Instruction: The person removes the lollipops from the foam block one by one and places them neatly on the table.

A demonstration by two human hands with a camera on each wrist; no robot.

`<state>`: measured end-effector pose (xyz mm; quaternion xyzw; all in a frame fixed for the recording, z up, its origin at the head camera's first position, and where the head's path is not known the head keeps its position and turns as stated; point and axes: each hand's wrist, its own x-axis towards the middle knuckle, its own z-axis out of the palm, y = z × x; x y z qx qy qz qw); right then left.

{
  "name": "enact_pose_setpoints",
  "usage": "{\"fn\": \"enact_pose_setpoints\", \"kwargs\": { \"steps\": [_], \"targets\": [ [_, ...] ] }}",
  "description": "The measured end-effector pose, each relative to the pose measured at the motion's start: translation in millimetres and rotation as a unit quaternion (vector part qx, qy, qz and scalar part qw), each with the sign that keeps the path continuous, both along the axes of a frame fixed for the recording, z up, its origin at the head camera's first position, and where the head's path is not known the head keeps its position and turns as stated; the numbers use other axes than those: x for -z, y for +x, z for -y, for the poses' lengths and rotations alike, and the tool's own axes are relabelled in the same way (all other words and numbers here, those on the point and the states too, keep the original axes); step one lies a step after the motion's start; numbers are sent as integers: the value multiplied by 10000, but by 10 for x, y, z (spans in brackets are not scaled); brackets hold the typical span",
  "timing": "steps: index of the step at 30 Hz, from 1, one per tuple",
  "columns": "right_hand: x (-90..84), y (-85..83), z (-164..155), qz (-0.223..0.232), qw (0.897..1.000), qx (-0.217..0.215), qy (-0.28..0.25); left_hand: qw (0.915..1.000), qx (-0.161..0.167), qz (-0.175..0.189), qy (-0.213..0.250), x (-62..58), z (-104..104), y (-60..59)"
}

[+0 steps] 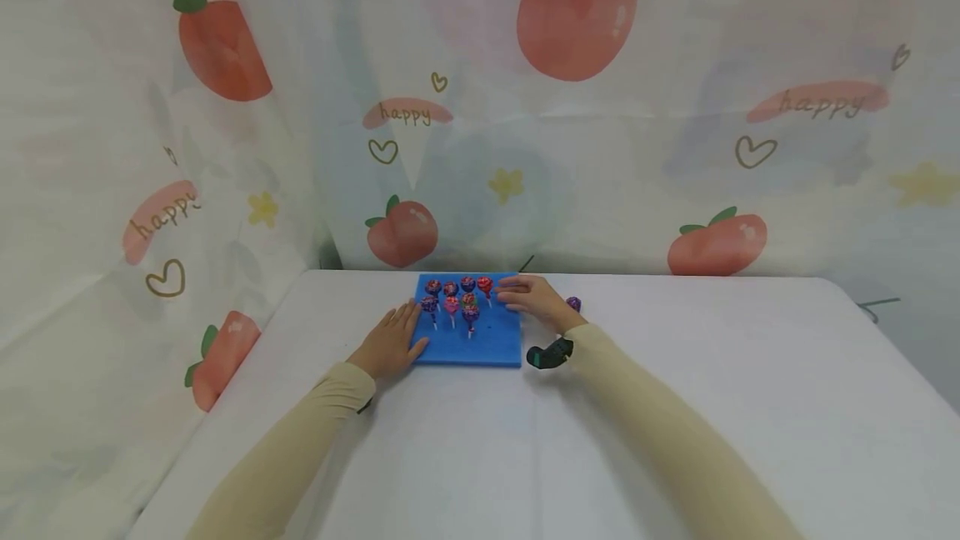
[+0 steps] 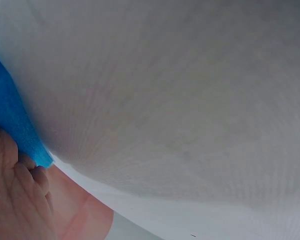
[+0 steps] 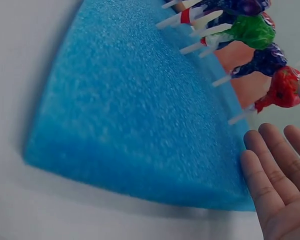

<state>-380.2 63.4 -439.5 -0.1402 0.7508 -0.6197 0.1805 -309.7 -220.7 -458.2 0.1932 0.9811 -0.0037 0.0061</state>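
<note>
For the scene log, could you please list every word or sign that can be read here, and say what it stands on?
"happy": on the printed curtain, in pink smears at the centre, the right and, with a trailing mark, the left.
Lollipop wrappers: print too small to read.
Blue foam block: no text.

- "happy" in thin gold script on a pink brush-stroke, printed three times across the backdrop cloth [image 1: 480, 148]
- Lollipop wrappers: print too small to read

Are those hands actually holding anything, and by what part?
Nothing is gripped. The left hand rests flat against the blue foam block at its left edge; the right hand is open beside the red lollipop.
</note>
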Motion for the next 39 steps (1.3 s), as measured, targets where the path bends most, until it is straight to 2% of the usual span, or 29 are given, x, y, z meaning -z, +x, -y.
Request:
{"fn": "enact_pose_setpoints", "kwargs": {
  "steps": [6, 16, 22, 28, 33, 36, 39],
  "targets": [
    [29, -18, 87, 102, 9999, 103, -19, 10000, 9, -28, -7, -11, -17, 5],
    [47, -36, 173, 14, 9990, 266, 357, 10000, 60, -68, -11, -4, -7, -14],
    [48, -46, 225, 23, 9991, 337, 253, 10000, 53, -70, -10, 3, 11, -9],
    [32, -44, 272, 218, 9979, 527, 304, 10000, 17, -44, -36, 10, 12, 10],
    [12, -62, 291, 268, 9971, 549, 448, 9990, 119, -64, 415, 58, 43, -36],
    [8, -72, 291, 257, 9973, 517, 458, 9962, 343, -313, 733, 163, 95, -99],
    [6, -84, 297, 278, 9971, 537, 459, 9956, 382, -340, 780, 171, 100, -103]
  ]
}}
